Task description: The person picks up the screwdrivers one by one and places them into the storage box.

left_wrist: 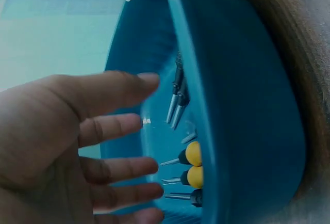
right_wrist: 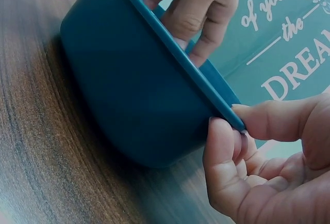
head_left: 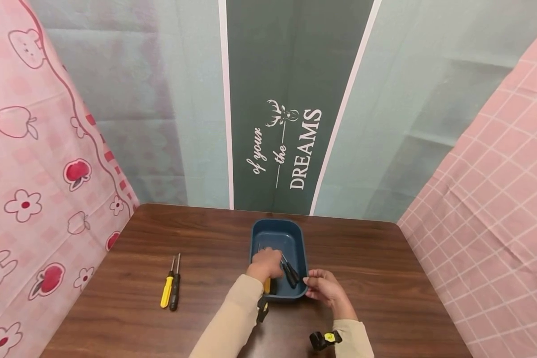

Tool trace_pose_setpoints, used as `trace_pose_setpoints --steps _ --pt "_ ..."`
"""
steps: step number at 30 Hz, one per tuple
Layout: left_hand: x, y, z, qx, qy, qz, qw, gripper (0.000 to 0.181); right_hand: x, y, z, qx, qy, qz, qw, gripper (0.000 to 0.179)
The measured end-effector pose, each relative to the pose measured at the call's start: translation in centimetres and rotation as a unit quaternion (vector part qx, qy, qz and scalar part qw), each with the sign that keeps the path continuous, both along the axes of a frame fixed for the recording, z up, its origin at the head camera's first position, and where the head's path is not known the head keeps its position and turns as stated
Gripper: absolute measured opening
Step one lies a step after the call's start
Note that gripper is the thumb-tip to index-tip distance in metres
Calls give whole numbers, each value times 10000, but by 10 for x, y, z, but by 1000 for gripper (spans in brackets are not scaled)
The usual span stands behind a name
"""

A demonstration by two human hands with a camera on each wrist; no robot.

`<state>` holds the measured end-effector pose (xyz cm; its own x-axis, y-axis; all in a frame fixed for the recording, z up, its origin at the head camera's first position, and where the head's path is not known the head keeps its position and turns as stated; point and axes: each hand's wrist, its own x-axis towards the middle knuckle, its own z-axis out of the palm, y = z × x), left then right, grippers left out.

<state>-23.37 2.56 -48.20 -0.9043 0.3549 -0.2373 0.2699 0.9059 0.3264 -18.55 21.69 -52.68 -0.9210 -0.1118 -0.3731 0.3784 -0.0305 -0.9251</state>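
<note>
A blue plastic bin (head_left: 279,231) stands on the table with several screwdrivers in it. My left hand (head_left: 267,262) reaches over the bin; in the left wrist view its fingers (left_wrist: 121,167) stretch out, relaxed and holding nothing. Beside those fingertips lie yellow-handled screwdrivers (left_wrist: 194,154) and another with a dark handle (left_wrist: 196,197). Black-handled screwdrivers (head_left: 292,276) rest in the bin's right part. At the near right corner my right hand (head_left: 326,287) pinches the bin's rim (right_wrist: 206,91) between thumb and fingers. The left hand hides part of the tools in the head view.
On the brown wooden table (head_left: 215,248), left of the bin, a yellow screwdriver (head_left: 167,291) and a black screwdriver (head_left: 175,292) lie side by side. A printed curtain (head_left: 291,59) hangs behind the table, with pink cloths at both sides.
</note>
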Motion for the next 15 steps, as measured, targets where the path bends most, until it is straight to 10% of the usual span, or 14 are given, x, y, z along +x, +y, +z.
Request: trace_pose_setpoints --steps 15 --pt "12 -6 1 -251 447 -94 9986 49 0 3 0 1 62 92 9999 25"
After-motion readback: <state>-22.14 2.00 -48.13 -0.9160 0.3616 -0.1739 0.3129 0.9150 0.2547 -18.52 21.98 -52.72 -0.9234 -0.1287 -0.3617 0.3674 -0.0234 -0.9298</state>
